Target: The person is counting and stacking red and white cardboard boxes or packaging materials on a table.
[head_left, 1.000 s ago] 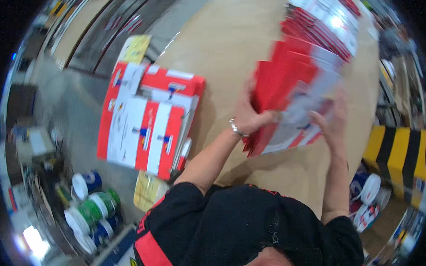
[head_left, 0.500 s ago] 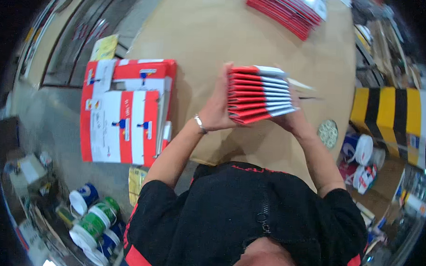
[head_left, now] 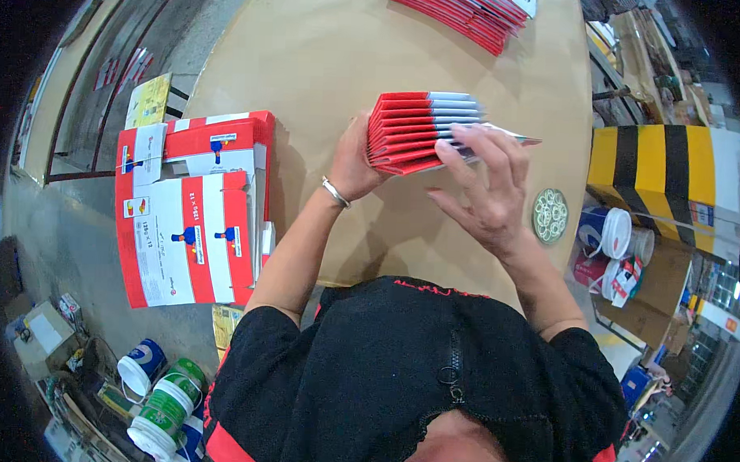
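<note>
Above the brown table a bundle of folded red-and-white cartons (head_left: 414, 128) is fanned out in layers. My left hand (head_left: 358, 159) is closed round the bundle's left side, the fingers partly hidden behind it. My right hand (head_left: 490, 182) stands open at the right side, its fingers spread and bent close to the white ends of the cartons. Whether its fingertips touch them I cannot tell. A flap juts out to the right behind that hand. A bracelet (head_left: 335, 192) circles my left wrist.
Flattened red-and-white cartons (head_left: 192, 249) are stacked at the left table side. Another red carton stack (head_left: 463, 14) lies at the far edge. A round dish of pale rings (head_left: 550, 214) sits right. Beyond stand a yellow-and-black striped box (head_left: 653, 172) and several buckets (head_left: 164, 411).
My right hand has let go of the bundle's right side and spread its fingers. The left hand still grips the bundle. The whole scene has shifted slightly with the head.
</note>
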`<action>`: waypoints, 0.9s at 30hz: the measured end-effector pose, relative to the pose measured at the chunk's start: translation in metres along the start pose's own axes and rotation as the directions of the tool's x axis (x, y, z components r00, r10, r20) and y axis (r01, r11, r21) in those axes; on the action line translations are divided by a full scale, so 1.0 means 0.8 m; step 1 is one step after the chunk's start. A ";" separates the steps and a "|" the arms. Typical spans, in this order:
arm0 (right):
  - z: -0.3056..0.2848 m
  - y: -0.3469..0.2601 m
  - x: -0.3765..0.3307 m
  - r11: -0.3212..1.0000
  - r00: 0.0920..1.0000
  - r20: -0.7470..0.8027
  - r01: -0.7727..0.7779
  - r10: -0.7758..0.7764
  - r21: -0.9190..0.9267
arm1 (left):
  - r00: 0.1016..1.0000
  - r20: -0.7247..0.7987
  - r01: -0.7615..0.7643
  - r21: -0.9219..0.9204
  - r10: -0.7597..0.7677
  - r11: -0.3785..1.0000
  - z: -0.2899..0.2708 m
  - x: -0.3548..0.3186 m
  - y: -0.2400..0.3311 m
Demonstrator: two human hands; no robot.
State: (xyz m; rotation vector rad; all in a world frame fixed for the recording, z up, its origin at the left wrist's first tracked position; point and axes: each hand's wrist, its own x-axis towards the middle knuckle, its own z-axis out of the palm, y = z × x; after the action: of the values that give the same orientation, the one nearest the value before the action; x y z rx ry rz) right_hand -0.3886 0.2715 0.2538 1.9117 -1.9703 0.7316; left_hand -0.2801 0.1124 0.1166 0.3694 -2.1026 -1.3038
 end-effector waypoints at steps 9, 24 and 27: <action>0.006 -0.008 0.009 0.996 0.999 -0.041 -0.031 0.034 0.081 | 0.999 -0.026 -0.033 0.023 0.034 0.999 0.010 0.007 -0.016; 0.003 -0.002 0.026 0.997 1.000 0.021 -0.012 0.010 0.081 | 0.985 -0.058 0.152 -0.120 -0.160 0.981 0.017 0.009 -0.016; 0.004 -0.002 0.030 0.988 1.000 0.016 -0.012 0.010 0.152 | 0.991 -0.107 0.077 -0.052 -0.082 0.996 0.015 0.014 -0.010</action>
State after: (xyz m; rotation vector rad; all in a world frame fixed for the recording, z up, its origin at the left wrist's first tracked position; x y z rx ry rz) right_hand -0.3886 0.2500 0.2646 1.9985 -1.9866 0.8967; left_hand -0.2968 0.1113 0.1097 0.4968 -1.9809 -1.3460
